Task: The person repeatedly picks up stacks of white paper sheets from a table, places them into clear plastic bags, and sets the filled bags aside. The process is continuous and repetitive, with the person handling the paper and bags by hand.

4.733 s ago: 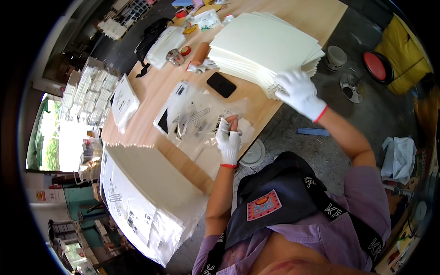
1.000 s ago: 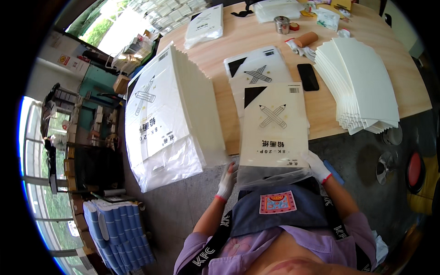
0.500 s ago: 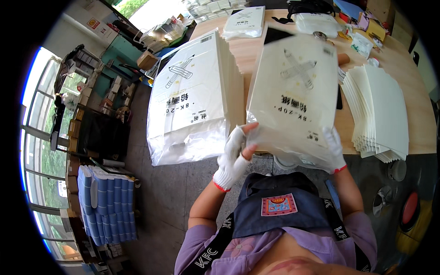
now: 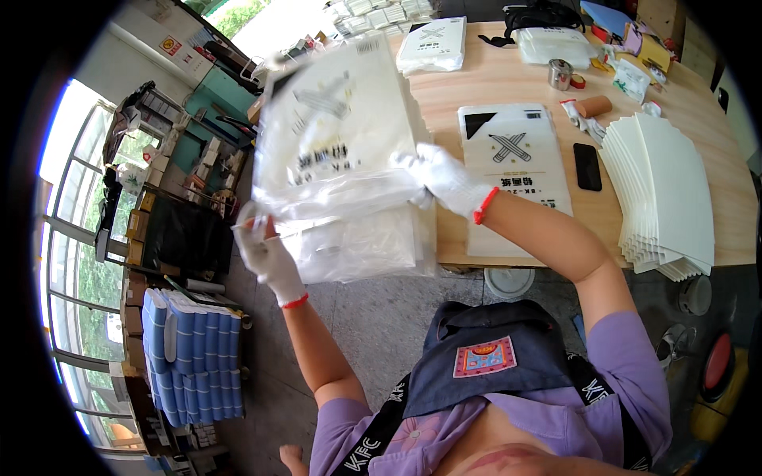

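Observation:
A clear plastic bag of white drawing paper [image 4: 341, 131], printed with crossed pencils, is held tilted above the stack of similar bags [image 4: 357, 242] at the table's left. My right hand [image 4: 446, 178], in a white glove, grips the bag's lower right corner. At its lower left corner is my left hand [image 4: 268, 255], gloved with bare fingertips, its fingers curled at the loose plastic; motion blurs them slightly. Right of the stack, a flat printed plastic bag [image 4: 516, 170] lies on the table, partly behind my right forearm.
A black phone [image 4: 587, 166] lies beside a fanned stack of white paper sheets [image 4: 663, 194] at the right. Farther back are a metal tin [image 4: 559, 74], a brown roll [image 4: 593, 106] and another printed bag [image 4: 431, 44]. Blue-wrapped bundles [image 4: 194, 349] stand on the floor at left.
Both hands have moved left, carrying the bag from the table's middle to above the left stack. The flat bag and the phone, previously covered, now show.

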